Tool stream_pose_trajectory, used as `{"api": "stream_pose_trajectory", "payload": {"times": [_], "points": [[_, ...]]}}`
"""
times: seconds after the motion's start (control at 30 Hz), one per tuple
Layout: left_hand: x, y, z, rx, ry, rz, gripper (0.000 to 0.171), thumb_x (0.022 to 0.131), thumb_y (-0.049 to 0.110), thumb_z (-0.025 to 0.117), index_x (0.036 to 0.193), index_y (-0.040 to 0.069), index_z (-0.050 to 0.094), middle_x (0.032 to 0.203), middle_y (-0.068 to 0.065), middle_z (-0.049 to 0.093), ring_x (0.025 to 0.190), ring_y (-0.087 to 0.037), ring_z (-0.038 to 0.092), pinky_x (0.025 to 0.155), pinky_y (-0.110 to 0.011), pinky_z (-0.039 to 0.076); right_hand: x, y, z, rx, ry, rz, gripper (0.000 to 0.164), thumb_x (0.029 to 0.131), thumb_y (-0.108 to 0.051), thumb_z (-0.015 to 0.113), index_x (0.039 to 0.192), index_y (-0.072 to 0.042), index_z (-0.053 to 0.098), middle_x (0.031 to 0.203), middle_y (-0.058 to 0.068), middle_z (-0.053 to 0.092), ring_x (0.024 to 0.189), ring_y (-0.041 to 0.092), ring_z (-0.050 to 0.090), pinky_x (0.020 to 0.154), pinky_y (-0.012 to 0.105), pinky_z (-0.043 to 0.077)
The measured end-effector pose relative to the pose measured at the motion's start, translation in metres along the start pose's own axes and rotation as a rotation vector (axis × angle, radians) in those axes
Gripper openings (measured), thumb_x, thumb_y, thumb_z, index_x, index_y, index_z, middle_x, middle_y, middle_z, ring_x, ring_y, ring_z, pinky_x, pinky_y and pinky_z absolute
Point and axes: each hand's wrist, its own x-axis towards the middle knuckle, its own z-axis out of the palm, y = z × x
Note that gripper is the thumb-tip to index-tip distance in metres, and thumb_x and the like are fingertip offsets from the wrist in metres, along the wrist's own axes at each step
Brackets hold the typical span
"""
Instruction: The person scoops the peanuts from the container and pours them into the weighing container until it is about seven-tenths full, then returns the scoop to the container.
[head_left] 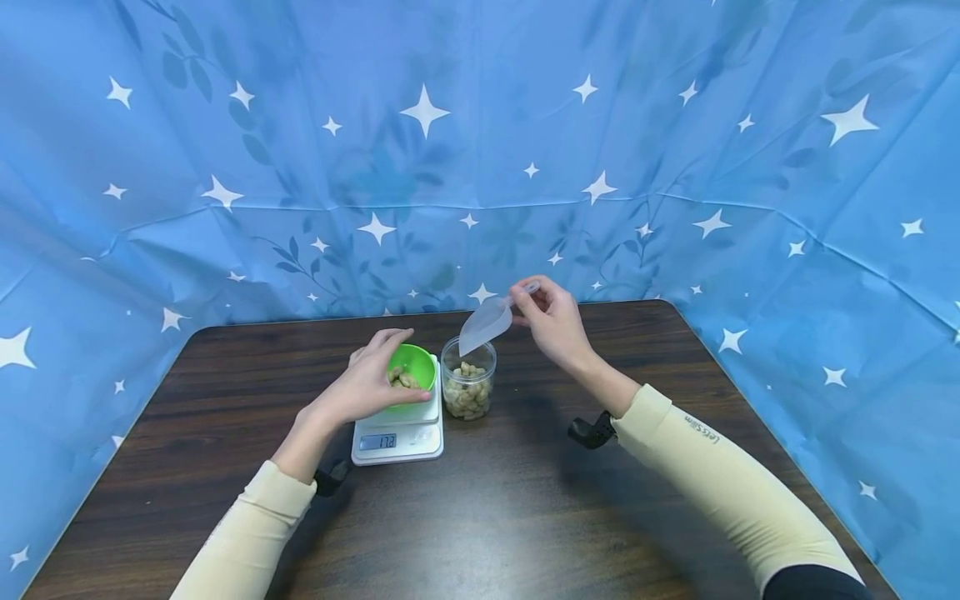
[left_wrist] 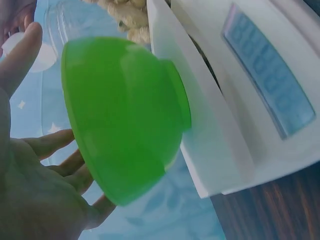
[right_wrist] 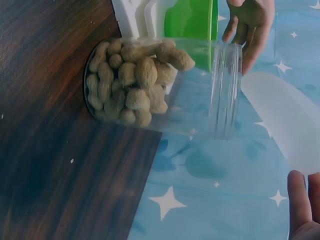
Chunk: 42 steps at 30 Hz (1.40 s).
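A green bowl [head_left: 420, 363] with several peanuts [head_left: 403, 380] in it stands on a white kitchen scale [head_left: 408, 450], whose display [head_left: 377, 442] shows digits. My left hand [head_left: 375, 379] reaches around the bowl with fingers spread. In the left wrist view its thumb [left_wrist: 25, 57] is apart from the bowl, while the other fingers [left_wrist: 52, 142] lie at the far side of the rim. Over the mouth of a clear jar [head_left: 468, 379], my right hand [head_left: 551, 321] pinches a translucent scoop [head_left: 486, 323] by its handle, blade pointing down and left. Unshelled peanuts [right_wrist: 135, 82] fill the jar's lower part.
The jar stands right beside the scale on a dark wooden table [head_left: 480, 517]. Behind the table's far edge hangs a blue curtain [head_left: 480, 167] with white stars. Small pale crumbs lie on the wood near the jar in the right wrist view.
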Motion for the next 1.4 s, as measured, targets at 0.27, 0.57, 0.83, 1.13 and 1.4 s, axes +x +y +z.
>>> {"api": "stream_pose_trajectory", "payload": {"times": [0.27, 0.57, 0.83, 1.13, 1.4], "points": [[0.010, 0.009, 0.010, 0.041, -0.008, 0.053, 0.098, 0.083, 0.048, 0.085, 0.158, 0.007, 0.037, 0.154, -0.014, 0.041, 0.134, -0.033, 0.048, 0.115, -0.067, 0.016, 0.002, -0.006, -0.005, -0.097, -0.067, -0.009, 0.027, 0.108, -0.020, 0.057, 0.115, 0.006, 0.063, 0.102, 0.019, 0.069, 0.093, 0.028, 0.070, 0.080, 0.035, 0.060], [0.018, 0.020, 0.019, 0.084, -0.022, 0.088, 0.096, 0.085, 0.051, 0.082, 0.156, 0.003, 0.039, 0.153, -0.018, 0.044, 0.140, -0.036, 0.043, 0.115, -0.066, 0.021, 0.006, -0.017, -0.003, -0.265, -0.174, 0.005, 0.025, 0.107, -0.026, 0.059, 0.113, -0.003, 0.066, 0.093, 0.008, 0.069, 0.083, 0.019, 0.070, 0.074, 0.035, 0.059], [0.027, 0.025, 0.026, 0.088, -0.037, 0.099, 0.095, 0.087, 0.048, 0.081, 0.157, 0.003, 0.037, 0.154, -0.017, 0.044, 0.142, -0.036, 0.041, 0.115, -0.066, 0.020, 0.009, -0.020, 0.003, -0.388, -0.263, -0.010, 0.024, 0.109, -0.029, 0.054, 0.111, -0.007, 0.064, 0.082, 0.008, 0.065, 0.067, 0.020, 0.059, 0.062, 0.037, 0.047], [0.032, 0.028, 0.031, 0.085, -0.055, 0.073, 0.096, 0.086, 0.049, 0.082, 0.158, 0.004, 0.037, 0.151, -0.016, 0.049, 0.136, -0.035, 0.048, 0.114, -0.065, 0.023, 0.010, -0.019, 0.011, -0.484, -0.320, -0.126, 0.020, 0.108, -0.022, 0.056, 0.112, -0.005, 0.065, 0.076, 0.006, 0.062, 0.061, 0.018, 0.053, 0.059, 0.037, 0.045], [0.035, 0.031, 0.032, 0.076, -0.063, 0.066, 0.097, 0.085, 0.048, 0.083, 0.156, 0.001, 0.038, 0.148, -0.016, 0.052, 0.134, -0.035, 0.050, 0.112, -0.065, 0.029, 0.008, -0.018, 0.020, -0.571, -0.370, -0.180, 0.017, 0.108, -0.022, 0.056, 0.110, -0.006, 0.063, 0.074, -0.002, 0.059, 0.059, 0.013, 0.053, 0.059, 0.034, 0.046]]}}
